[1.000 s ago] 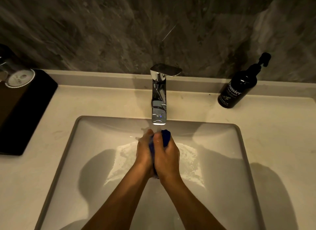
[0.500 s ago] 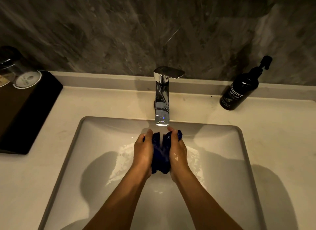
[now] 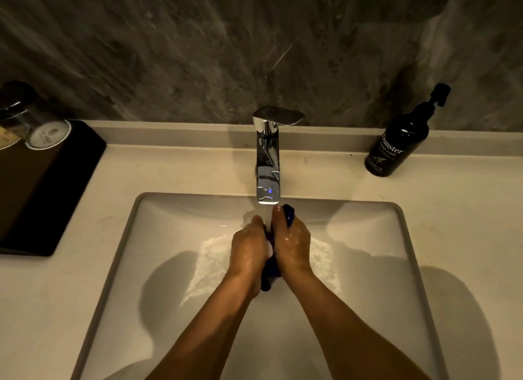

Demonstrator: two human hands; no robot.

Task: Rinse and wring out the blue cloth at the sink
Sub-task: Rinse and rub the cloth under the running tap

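Note:
The blue cloth (image 3: 271, 275) is bunched between my two hands over the white sink basin (image 3: 175, 238), just below the chrome tap (image 3: 267, 164). My left hand (image 3: 248, 251) grips it from the left and my right hand (image 3: 293, 242) grips it from the right, palms pressed close together. Only a dark strip of cloth shows between the hands, plus a tip above my right fingers and a tail hanging below the wrists. Water runs from the spout onto the hands, and both hands are wet with droplets.
A black hand-wash pump bottle (image 3: 402, 139) stands on the counter at the back right. A black tray (image 3: 42, 193) with upturned glasses (image 3: 46, 130) sits at the left. Splashing water covers the basin floor under the hands. A dark marbled wall rises behind the counter.
Half a second ago my hands were apart with the cloth spread between them; now they have pressed together again, squeezing the cloth so that far less of it shows.

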